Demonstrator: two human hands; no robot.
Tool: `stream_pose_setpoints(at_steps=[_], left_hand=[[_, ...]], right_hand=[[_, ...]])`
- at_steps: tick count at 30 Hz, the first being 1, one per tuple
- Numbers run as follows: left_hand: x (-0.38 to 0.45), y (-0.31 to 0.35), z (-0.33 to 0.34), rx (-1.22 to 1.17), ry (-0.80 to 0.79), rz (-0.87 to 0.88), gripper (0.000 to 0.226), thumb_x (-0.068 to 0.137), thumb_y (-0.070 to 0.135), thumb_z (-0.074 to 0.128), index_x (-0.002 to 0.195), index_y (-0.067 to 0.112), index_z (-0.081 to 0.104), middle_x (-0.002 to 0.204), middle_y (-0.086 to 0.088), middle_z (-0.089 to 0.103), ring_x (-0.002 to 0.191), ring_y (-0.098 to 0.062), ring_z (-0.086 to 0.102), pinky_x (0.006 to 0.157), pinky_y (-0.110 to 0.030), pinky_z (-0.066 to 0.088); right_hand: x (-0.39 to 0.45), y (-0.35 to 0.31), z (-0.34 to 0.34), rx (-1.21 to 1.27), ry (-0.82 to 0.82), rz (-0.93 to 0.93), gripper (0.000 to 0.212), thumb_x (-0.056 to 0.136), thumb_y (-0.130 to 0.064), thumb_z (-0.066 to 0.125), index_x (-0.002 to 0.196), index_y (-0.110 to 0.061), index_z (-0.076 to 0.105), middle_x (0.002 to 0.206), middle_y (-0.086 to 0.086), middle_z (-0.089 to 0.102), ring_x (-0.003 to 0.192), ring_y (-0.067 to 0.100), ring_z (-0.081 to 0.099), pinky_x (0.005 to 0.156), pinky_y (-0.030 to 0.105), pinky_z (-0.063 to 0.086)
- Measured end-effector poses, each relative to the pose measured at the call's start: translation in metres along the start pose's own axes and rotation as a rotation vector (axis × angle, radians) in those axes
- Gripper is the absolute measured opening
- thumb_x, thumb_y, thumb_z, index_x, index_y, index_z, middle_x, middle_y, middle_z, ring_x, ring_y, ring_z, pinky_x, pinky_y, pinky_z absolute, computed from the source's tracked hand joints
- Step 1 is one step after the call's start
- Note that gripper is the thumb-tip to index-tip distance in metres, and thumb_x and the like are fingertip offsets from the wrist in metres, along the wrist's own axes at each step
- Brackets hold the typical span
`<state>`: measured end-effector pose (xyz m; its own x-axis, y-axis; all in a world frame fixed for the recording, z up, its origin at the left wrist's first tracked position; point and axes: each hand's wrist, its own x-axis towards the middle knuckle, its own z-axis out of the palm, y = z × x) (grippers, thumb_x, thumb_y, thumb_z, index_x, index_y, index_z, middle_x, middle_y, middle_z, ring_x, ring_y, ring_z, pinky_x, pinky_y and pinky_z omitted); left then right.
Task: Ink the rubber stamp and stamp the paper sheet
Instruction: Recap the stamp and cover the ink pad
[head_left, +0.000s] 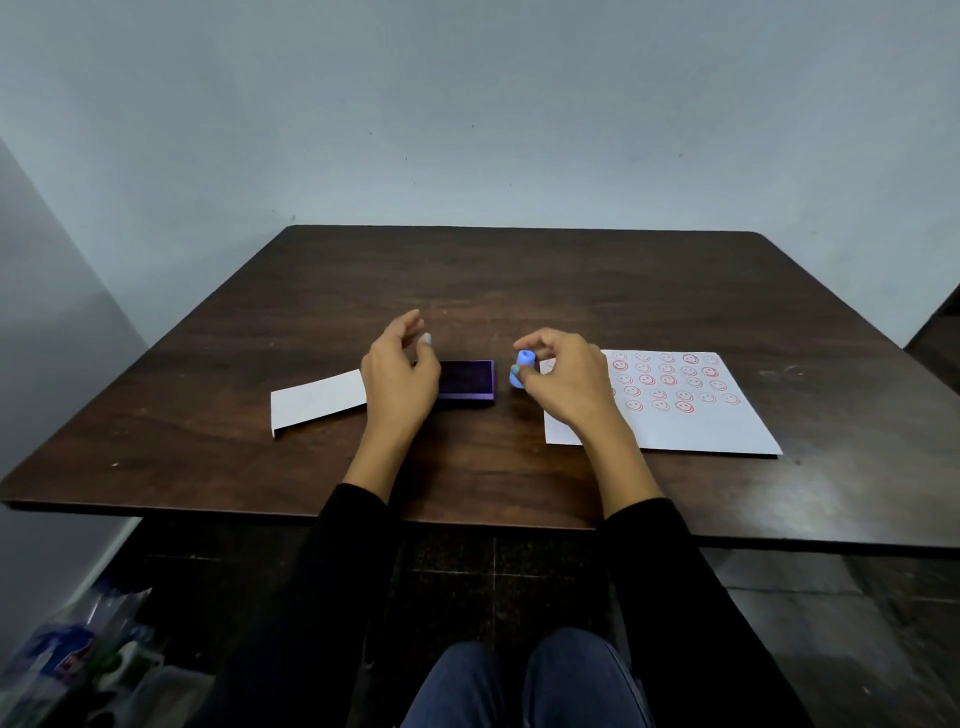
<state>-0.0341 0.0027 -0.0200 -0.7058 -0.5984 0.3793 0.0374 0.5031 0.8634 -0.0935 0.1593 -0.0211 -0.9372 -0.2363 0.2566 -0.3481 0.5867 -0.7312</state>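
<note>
A small blue rubber stamp (521, 368) stands near the middle of the dark wooden table (519, 280). My right hand (563, 382) curls around it from the right, thumb and fingertips touching it. A dark purple ink pad (467, 380) lies open just left of the stamp. My left hand (400, 376) hovers over the pad's left end with fingers spread, holding nothing. A white paper sheet (691, 415) with several rows of red smiley prints lies to the right, partly under my right hand.
A white folded card or lid (317, 400) lies left of the ink pad. The table's near edge runs just in front of my forearms. Plastic packaging (78, 660) sits on the floor at lower left. Grey walls stand behind and to the left.
</note>
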Motion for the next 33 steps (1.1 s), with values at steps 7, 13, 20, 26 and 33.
stream_pose_setpoints(at_steps=[7,13,20,26,33], left_hand=[[-0.006,-0.007,-0.022,0.004,0.032,-0.058,0.036,0.091,0.011,0.049,0.127,0.007,0.053,0.124,-0.010,0.063,0.109,-0.009,0.055,0.093,-0.019,0.038],[-0.002,-0.010,-0.060,0.049,0.181,-0.137,0.040,0.093,0.021,0.048,0.132,0.010,0.049,0.131,-0.008,0.058,0.120,-0.018,0.053,0.099,-0.029,0.043],[-0.017,-0.027,-0.101,0.325,0.154,-0.306,0.053,0.097,0.039,0.035,0.134,0.002,0.042,0.137,-0.019,0.051,0.129,-0.036,0.043,0.112,-0.047,0.027],[-0.029,-0.043,-0.105,0.375,0.090,-0.353,0.052,0.098,0.040,0.027,0.121,-0.001,0.049,0.128,-0.021,0.057,0.130,-0.039,0.040,0.116,-0.051,0.017],[-0.033,-0.035,-0.100,0.265,0.081,-0.306,0.045,0.099,0.033,0.027,0.123,0.003,0.050,0.129,-0.016,0.057,0.130,-0.032,0.041,0.119,-0.049,0.010]], right_hand=[[-0.006,-0.003,0.000,-0.040,-0.002,0.004,0.027,0.079,-0.021,0.067,0.105,-0.025,0.066,0.109,0.001,0.071,0.109,0.023,0.058,0.097,0.041,0.044],[-0.007,-0.032,0.006,0.096,0.166,-0.077,0.034,0.082,-0.032,0.065,0.116,-0.025,0.060,0.118,0.001,0.065,0.115,0.023,0.052,0.101,0.042,0.040],[-0.027,-0.082,0.070,-0.059,-0.057,-0.268,0.037,0.095,-0.026,0.045,0.131,-0.015,0.049,0.126,0.011,0.060,0.123,0.027,0.048,0.106,0.038,0.031],[-0.047,-0.097,0.118,-0.288,-0.214,-0.288,0.040,0.097,-0.029,0.038,0.132,-0.011,0.043,0.134,0.015,0.054,0.137,0.025,0.034,0.118,0.040,0.013],[-0.053,-0.099,0.124,-0.228,-0.161,-0.272,0.042,0.096,-0.026,0.041,0.135,-0.010,0.041,0.139,0.013,0.051,0.143,0.024,0.022,0.119,0.040,0.003]])
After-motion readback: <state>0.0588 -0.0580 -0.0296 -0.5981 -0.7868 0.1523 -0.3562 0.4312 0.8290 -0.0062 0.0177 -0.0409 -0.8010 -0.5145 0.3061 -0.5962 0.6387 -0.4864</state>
